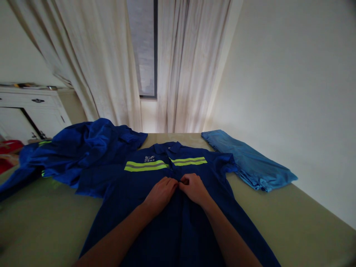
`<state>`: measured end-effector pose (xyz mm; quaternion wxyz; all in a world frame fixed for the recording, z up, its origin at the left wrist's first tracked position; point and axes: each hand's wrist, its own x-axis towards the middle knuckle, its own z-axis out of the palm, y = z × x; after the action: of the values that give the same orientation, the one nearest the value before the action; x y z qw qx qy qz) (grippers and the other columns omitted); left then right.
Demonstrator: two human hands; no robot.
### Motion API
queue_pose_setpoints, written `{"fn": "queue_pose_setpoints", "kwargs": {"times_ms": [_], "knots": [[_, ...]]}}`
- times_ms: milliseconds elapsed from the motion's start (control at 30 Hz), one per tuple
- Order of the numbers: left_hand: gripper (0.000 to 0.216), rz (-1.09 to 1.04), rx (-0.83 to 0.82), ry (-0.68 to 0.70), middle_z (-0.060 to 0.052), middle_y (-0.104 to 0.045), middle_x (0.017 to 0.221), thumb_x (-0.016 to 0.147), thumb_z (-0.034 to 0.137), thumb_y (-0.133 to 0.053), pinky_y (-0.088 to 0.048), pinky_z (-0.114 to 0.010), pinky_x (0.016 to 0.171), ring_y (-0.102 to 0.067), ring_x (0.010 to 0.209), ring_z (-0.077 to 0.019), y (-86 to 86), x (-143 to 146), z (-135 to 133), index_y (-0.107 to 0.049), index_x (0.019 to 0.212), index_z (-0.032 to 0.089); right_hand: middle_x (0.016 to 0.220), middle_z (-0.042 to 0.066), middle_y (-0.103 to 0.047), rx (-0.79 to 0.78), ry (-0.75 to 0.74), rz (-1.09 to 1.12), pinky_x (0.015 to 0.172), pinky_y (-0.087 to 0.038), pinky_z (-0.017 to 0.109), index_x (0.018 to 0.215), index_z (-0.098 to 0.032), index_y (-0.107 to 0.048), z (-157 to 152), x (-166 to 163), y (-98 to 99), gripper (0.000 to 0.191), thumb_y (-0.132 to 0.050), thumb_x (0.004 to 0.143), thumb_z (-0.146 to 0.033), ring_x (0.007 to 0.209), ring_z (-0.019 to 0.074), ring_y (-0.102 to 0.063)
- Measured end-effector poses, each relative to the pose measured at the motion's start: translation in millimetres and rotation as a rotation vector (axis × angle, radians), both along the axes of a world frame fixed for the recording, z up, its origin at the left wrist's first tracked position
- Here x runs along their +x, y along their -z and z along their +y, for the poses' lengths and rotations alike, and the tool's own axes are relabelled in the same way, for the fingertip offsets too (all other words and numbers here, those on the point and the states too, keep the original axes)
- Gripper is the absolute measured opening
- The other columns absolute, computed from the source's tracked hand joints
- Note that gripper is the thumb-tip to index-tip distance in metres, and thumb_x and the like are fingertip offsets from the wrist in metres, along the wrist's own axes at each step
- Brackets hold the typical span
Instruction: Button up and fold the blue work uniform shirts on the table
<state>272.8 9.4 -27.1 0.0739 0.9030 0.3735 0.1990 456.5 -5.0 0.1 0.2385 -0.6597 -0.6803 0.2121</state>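
A dark blue work shirt (pixel 133 193) with short sleeves lies spread out in front of me, its collar pointing away. Yellow-green reflective strips cross the chest, and a pale logo sits above the left one. My left hand (pixel 163 191) and my right hand (pixel 194 187) meet at the front placket just below the strips. Both have their fingers pinched on the shirt's front edge, the fingertips almost touching. Any button between them is too small or hidden to make out.
A crumpled heap of blue garments (pixel 89 144) lies to the left, touching the shirt's sleeve. Folded lighter blue clothing (pixel 244 159) rests at the right, near the wall. The pale table (pixel 278 218) carries all of it. A white cabinet (pixel 36 111) and curtains (pixel 191 66) stand beyond.
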Motion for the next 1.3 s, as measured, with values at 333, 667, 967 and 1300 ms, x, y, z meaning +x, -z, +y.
{"fn": "queue_pose_setpoints", "kwargs": {"times_ms": [333,667,967,1300], "knots": [[0.017,-0.133,-0.113,0.002,-0.003,-0.068,0.099,0.092,0.010,-0.054,-0.046,-0.033,0.084,-0.061,0.094,-0.0199,0.3,-2.7,-0.7,-0.061,0.102,0.022,0.082,0.003,-0.077,-0.039,-0.040,-0.034,0.067,-0.042,0.025,0.088,-0.021,-0.079,-1.6,-0.2,-1.8,0.014,-0.069,0.079,-0.024,0.075,0.0182,-0.069],[0.011,-0.084,-0.106,-0.038,-0.004,-0.066,0.094,0.096,0.017,-0.052,-0.045,-0.033,0.082,-0.060,0.091,-0.0204,-3.2,-2.6,-2.3,-0.062,0.097,0.022,0.078,0.001,-0.074,0.002,0.006,-0.126,0.067,-0.037,0.026,0.084,-0.023,-0.075,-4.0,-2.9,-2.6,0.007,-0.072,0.078,-0.024,0.073,0.0173,-0.065],[0.011,0.007,-0.069,-0.018,-0.005,-0.068,0.097,0.100,0.017,-0.051,-0.046,-0.032,0.082,-0.062,0.093,-0.0206,-0.9,-2.3,-0.9,-0.062,0.099,0.021,0.077,0.003,-0.075,-0.007,-0.021,-0.048,0.065,-0.041,0.025,0.082,-0.022,-0.076,-4.9,-5.4,-5.4,0.009,-0.070,0.077,-0.021,0.074,0.0179,-0.068],[0.010,-0.102,-0.146,-0.083,-0.004,-0.068,0.097,0.099,0.019,-0.051,-0.046,-0.032,0.082,-0.064,0.092,-0.0207,-4.3,-3.6,-2.8,-0.061,0.098,0.022,0.071,0.001,-0.074,0.017,-0.044,0.094,0.064,-0.042,0.023,0.073,-0.019,-0.076,-4.6,-6.3,-7.3,0.013,-0.066,0.081,-0.024,0.070,0.0162,-0.069]]}}
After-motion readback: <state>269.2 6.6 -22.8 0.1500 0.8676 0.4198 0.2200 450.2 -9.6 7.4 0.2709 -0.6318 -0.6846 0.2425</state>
